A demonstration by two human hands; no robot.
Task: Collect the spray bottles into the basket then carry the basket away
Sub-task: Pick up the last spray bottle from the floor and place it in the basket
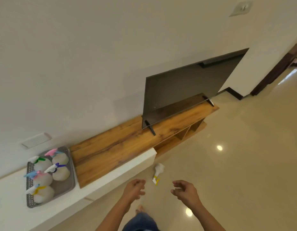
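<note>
A grey perforated basket (67, 184) stands on the white ledge (101, 182) at the left. Inside it stand several white spray bottles (61, 172) with coloured triggers. One more white spray bottle (157, 172) with a yellow trigger lies on its side on the floor, just beyond my hands. My left hand (134, 189) and my right hand (184, 190) hang in front of me with loosely curled fingers, holding nothing. Both are short of the fallen bottle and apart from it.
A wooden TV bench (121, 147) runs along the wall with a flat screen (186, 87) on it. Glossy tiled floor (236, 155) spreads to the right, toward a dark door frame (276, 70). My leg and bare foot (140, 209) show below.
</note>
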